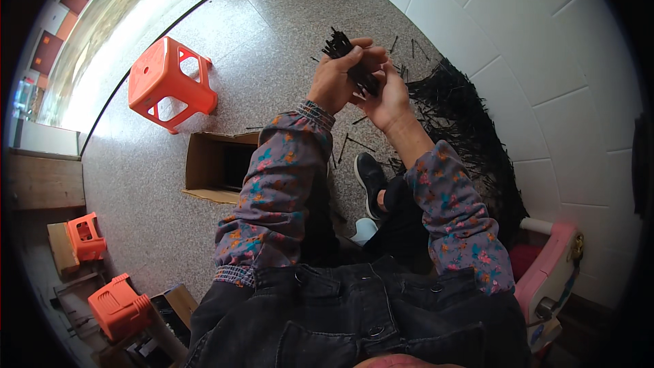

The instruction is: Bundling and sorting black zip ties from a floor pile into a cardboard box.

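Note:
A bundle of thin black sticks is held up in front of me, its uneven ends fanning out at the upper left. My left hand is wrapped round the bundle, thumb across it. My right hand cups the lower end, its fingers closed against the sticks; parts of both hands' fingers are hidden. Right of my hands, a large heap of similar black sticks lies on the floor along the wall. Several loose sticks are scattered around it. Below my left hand stands an open cardboard box with a dark inside, partly covered by my sleeve.
An orange plastic stool stands on the speckled floor to the left. More orange stools are at the lower left. White tiled wall bounds the right side. A pink and white device stands by my right elbow. My shoe is below my hands.

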Tool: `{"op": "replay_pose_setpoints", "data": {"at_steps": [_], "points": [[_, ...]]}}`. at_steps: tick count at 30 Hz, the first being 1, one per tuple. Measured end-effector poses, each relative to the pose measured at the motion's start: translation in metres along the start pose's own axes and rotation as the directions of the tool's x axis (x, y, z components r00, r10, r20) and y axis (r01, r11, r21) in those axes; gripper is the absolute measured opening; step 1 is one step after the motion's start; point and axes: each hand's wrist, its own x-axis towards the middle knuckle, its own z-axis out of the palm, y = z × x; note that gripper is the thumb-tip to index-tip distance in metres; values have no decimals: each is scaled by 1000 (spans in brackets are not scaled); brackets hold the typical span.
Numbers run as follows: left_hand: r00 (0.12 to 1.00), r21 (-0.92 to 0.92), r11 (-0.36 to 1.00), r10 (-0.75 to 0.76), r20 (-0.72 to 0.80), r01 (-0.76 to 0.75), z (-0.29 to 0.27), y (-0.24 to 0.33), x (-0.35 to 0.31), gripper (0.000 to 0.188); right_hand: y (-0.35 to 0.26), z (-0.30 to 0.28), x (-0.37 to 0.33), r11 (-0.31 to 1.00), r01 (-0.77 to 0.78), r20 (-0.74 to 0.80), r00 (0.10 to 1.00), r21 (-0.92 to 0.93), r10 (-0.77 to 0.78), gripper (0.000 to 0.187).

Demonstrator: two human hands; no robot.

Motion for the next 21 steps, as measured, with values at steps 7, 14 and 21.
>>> {"op": "replay_pose_setpoints", "data": {"at_steps": [7,14,21], "points": [[997,-130,989,-57,50,63,-11,12,-2,39,-17,-5,-6,977,-17,211,976,-212,63,58],[991,-100,987,-117,62,123,-14,19,-3,39,-17,1,-13,968,-46,442,884,-245,154,57],[986,367,930,-86,142,28,-19,30,-7,38,-14,-8,-12,837,-97,403,843,-538,357,42]]}}
